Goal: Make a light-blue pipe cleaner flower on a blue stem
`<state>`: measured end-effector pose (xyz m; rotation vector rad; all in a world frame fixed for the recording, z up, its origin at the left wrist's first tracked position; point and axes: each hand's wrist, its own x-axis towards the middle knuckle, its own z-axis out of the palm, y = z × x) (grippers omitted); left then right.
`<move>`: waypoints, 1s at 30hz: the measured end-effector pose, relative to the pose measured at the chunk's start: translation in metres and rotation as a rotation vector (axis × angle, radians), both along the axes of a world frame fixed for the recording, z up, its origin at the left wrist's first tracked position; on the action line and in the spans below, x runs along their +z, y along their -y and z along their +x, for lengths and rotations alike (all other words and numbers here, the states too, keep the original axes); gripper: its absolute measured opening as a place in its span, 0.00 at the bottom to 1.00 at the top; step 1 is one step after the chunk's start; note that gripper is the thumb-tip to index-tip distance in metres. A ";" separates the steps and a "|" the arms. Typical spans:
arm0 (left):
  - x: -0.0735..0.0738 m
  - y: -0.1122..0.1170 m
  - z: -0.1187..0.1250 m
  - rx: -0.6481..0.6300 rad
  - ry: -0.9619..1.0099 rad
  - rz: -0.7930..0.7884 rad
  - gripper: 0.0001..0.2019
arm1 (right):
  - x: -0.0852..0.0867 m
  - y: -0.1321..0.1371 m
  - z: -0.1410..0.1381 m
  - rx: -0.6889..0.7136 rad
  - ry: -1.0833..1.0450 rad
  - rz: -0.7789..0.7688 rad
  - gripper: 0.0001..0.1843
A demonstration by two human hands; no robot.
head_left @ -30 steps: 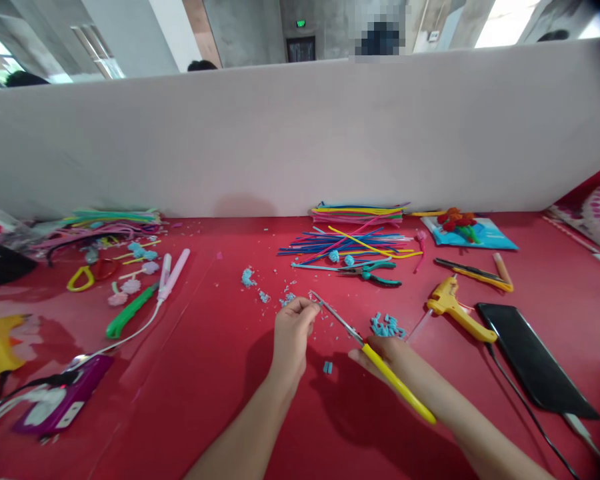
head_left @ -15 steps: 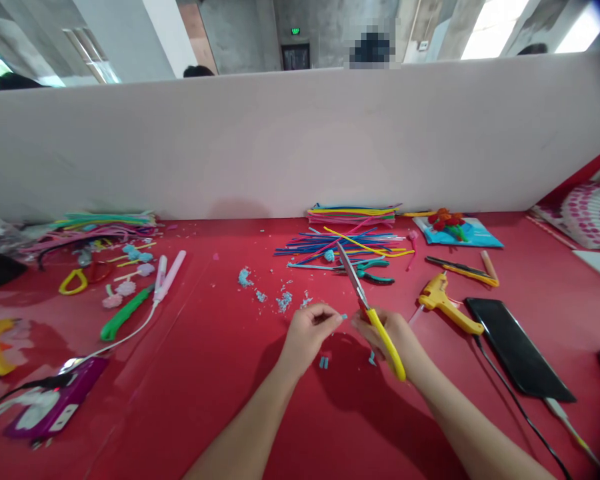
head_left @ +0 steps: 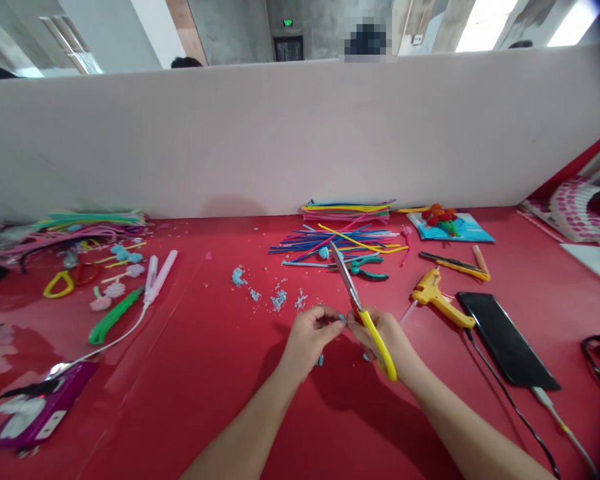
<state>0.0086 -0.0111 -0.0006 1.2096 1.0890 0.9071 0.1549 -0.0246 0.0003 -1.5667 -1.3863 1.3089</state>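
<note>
My right hand (head_left: pixel 385 337) grips yellow-handled scissors (head_left: pixel 360 310), blades closed and pointing up and away toward the pile of pipe cleaners (head_left: pixel 343 239). My left hand (head_left: pixel 313 337) is pinched on a small light-blue piece of pipe cleaner (head_left: pixel 341 318), its fingertips touching those of the right hand. Beneath the hands lie cut blue bits (head_left: pixel 321 361) on the red table (head_left: pixel 220 373). Blue fluff scraps (head_left: pixel 280 299) are scattered just beyond the left hand.
A yellow glue gun (head_left: pixel 437 297), a black phone (head_left: pixel 507 340) with cable and teal pliers (head_left: pixel 365 267) lie right of the hands. On the left are a pink-white tool (head_left: pixel 160 277), a green handle (head_left: pixel 111 317) and more pipe cleaners (head_left: pixel 85 223). A white partition (head_left: pixel 280 133) stands behind.
The scissors swung from lying flat and pointing left to upright. The right hand moved in until both hands' fingertips met. The view shifted slightly right.
</note>
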 end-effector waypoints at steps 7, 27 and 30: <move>0.003 0.000 0.002 -0.006 -0.085 0.005 0.04 | -0.002 -0.001 0.006 -0.045 0.082 0.123 0.12; 0.004 0.004 0.005 -0.127 0.101 -0.218 0.11 | -0.001 0.004 0.000 -0.073 -0.067 0.021 0.11; 0.004 0.005 0.007 -0.112 0.131 -0.244 0.10 | -0.002 0.004 0.000 -0.071 -0.076 0.014 0.11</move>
